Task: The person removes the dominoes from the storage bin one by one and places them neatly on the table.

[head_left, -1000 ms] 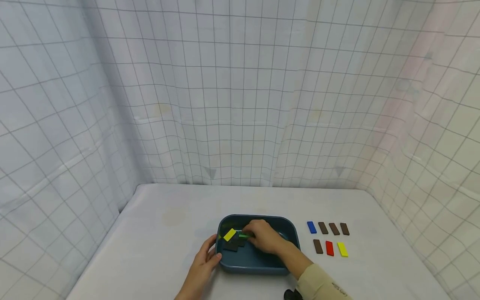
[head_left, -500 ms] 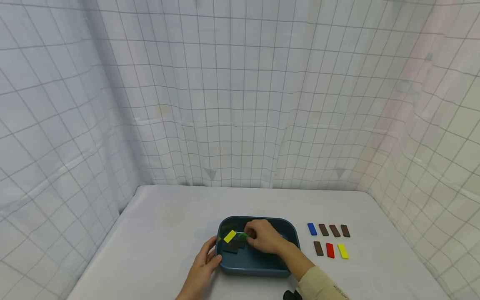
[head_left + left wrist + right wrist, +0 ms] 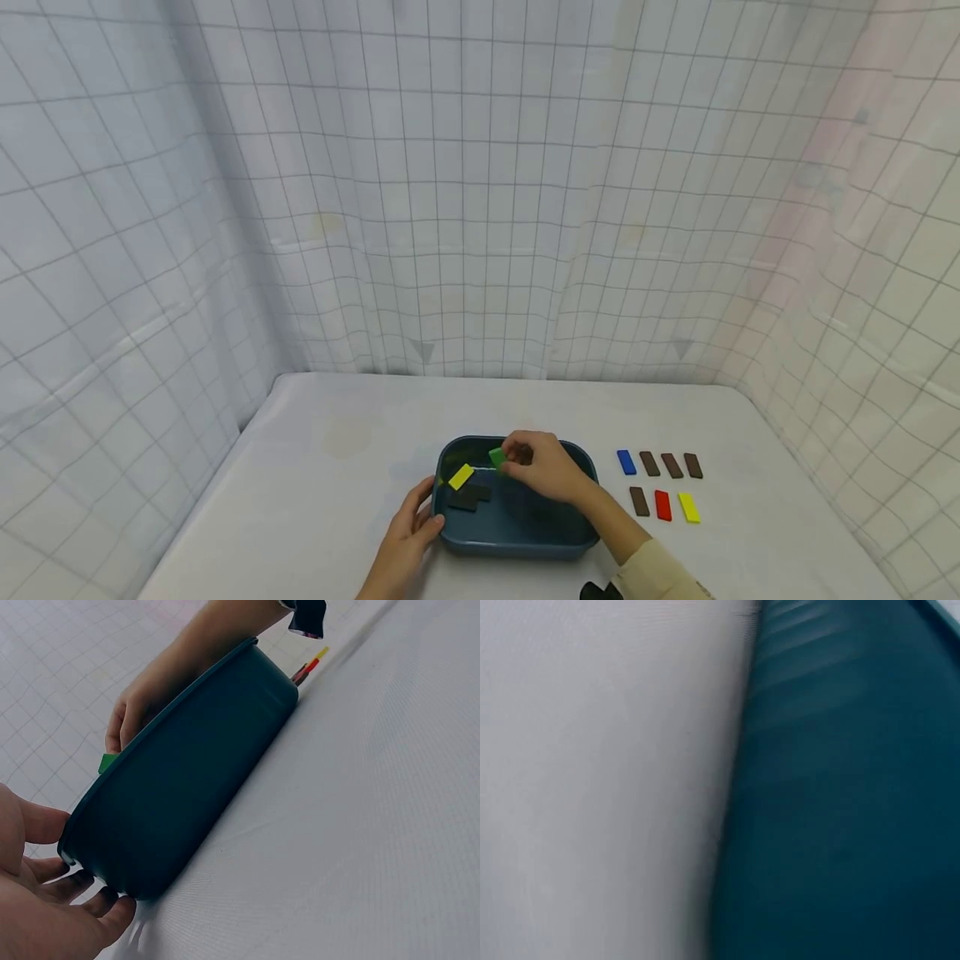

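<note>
A dark teal plastic tub [image 3: 517, 550] stands on the white table. My left hand [image 3: 403, 546] grips its left end, thumb at the rim and fingers against the outer wall, as the left wrist view shows. Over the tub's inside, my right hand [image 3: 549, 468] pinches a small green block [image 3: 497, 457] between thumb and fingers, around rim height. A yellow block [image 3: 461, 477] and a few black blocks [image 3: 462, 500] lie in the tub's left part. In the right wrist view only the tub's wall [image 3: 840, 787] and table show; the hand is out of frame.
Right of the tub lie flat blocks in two rows: a blue block [image 3: 627, 462] and brown blocks [image 3: 672, 465] behind, a brown block [image 3: 640, 501], a red block [image 3: 663, 505] and a yellow block [image 3: 689, 507] in front. White gridded curtains [image 3: 480, 208] surround the table.
My right hand has risen from the tub's floor and shifted slightly right, lifting the green block off the pile. The left hand stays on the tub's left end.
</note>
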Demonstrator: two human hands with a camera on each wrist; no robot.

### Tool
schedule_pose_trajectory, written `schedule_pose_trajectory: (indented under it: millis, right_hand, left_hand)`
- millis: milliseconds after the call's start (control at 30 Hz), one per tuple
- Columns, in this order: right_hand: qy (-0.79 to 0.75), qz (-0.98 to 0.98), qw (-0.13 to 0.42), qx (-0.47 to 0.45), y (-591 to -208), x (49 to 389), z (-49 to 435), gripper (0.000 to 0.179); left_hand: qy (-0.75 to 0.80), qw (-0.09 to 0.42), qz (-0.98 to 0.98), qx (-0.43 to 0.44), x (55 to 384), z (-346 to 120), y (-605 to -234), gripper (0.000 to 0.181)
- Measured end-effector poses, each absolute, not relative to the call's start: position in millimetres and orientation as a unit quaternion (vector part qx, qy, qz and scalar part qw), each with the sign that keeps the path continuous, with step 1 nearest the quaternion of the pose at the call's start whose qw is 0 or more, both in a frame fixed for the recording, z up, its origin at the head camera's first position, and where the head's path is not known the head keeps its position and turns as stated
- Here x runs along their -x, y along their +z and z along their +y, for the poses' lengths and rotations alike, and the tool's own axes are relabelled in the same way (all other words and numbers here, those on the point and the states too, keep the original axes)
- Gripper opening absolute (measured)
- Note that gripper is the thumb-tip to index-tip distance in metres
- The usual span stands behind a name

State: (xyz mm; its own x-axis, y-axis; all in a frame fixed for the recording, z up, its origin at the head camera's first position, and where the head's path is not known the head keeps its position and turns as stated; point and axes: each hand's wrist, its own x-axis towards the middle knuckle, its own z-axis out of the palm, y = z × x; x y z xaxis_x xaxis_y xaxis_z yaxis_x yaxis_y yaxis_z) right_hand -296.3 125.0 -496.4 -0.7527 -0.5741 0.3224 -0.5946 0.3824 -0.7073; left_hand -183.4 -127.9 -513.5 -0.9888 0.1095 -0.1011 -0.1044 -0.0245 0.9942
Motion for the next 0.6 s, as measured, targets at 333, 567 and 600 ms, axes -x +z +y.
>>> schedule_pose_trajectory:
  millis: [333,567,600]
  right_hand:
    - [0.425,-0.847,0.014,-0.318,-482.2,292.0,153.6,0.013]
    - [0.428,-0.854,0.02,-0.294,-480.6,288.7,177.1,0.011]
    - [0.428,-0.855,0.019,-0.292,-481.0,288.2,179.8,0.011]
  left_hand:
    - [0.718,0.077,0.692,-0.004,184.4,-128.7,-518.0,0.059]
    - [0.715,0.082,0.695,-0.004,185.2,-129.7,-518.4,0.06]
    - [0.715,0.083,0.694,-0.004,184.8,-129.7,-518.0,0.06]
